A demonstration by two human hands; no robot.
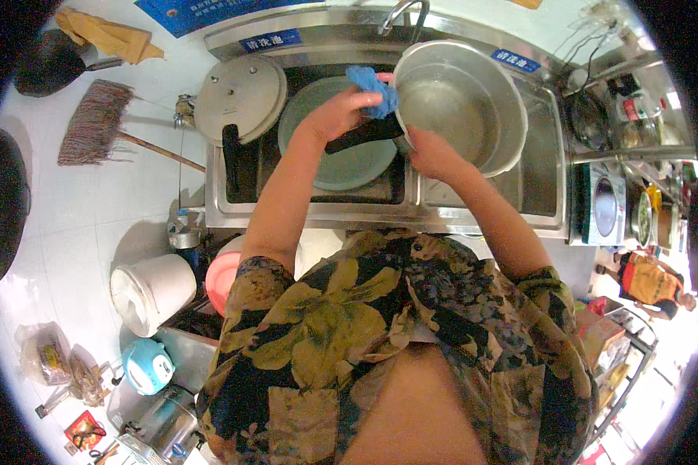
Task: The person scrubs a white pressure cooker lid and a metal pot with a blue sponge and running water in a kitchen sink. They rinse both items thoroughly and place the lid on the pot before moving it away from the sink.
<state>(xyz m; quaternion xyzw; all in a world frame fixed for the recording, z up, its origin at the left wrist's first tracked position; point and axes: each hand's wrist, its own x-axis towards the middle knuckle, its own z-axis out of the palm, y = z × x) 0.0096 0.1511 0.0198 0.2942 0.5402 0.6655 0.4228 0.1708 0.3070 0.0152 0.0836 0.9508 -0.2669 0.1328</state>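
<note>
A large metal pressure-cooker pot [503, 104] is tilted over the right sink basin, its open mouth towards me. My right hand [436, 152] grips the near left side of its rim. A black handle [363, 136] juts from the pot to the left. My left hand [340, 113] holds a crumpled blue cloth [372, 87] just above that handle; whether the cloth touches the pot is unclear. Below my left hand, a pale round basin [349, 173] sits in the left sink. The round metal lid [241, 99], with its own black handle, rests at the left sink's corner.
A curved faucet [404, 14] stands behind the steel double sink [326, 218]. To the left are a mop [96, 122] and a white bucket [151, 290]. Shelves with bottles [640, 107] line the right side. A person in an orange vest [651, 279] is farther off.
</note>
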